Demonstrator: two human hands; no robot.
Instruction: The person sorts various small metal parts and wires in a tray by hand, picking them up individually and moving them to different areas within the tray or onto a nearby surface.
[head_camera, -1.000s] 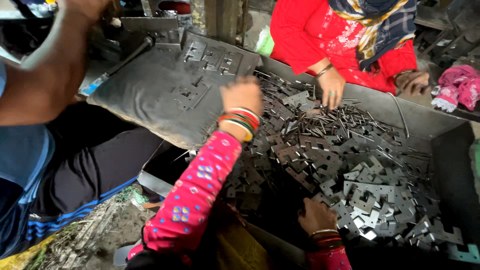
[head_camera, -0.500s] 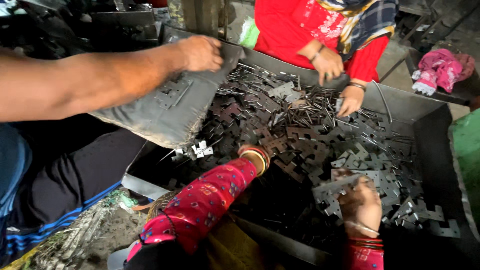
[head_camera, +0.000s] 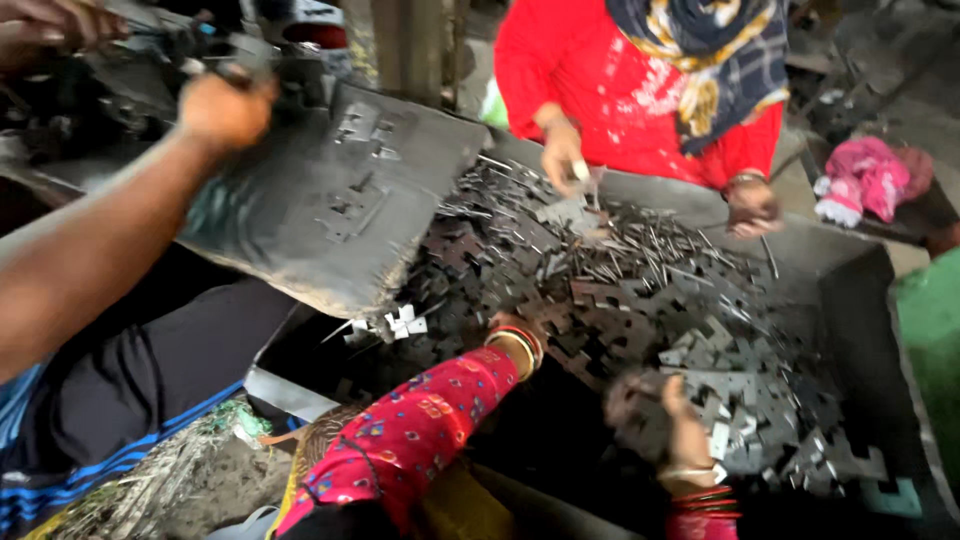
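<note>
Co-workers crowd the metal bin (head_camera: 870, 330): one in red (head_camera: 640, 90) opposite, a bare arm (head_camera: 110, 240) tipping a grey sack (head_camera: 330, 200). Left hand (head_camera: 510, 335) lies buried among stamped metal pieces (head_camera: 620, 300), grip indiscernible; right hand (head_camera: 665, 425), blurred, clutches several.

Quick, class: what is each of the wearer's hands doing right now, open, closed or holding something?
Left hand: buried in the metal pieces; cannot be told.
Right hand: blurred, fingers curled over flat metal pieces; grip cannot be told.
</note>
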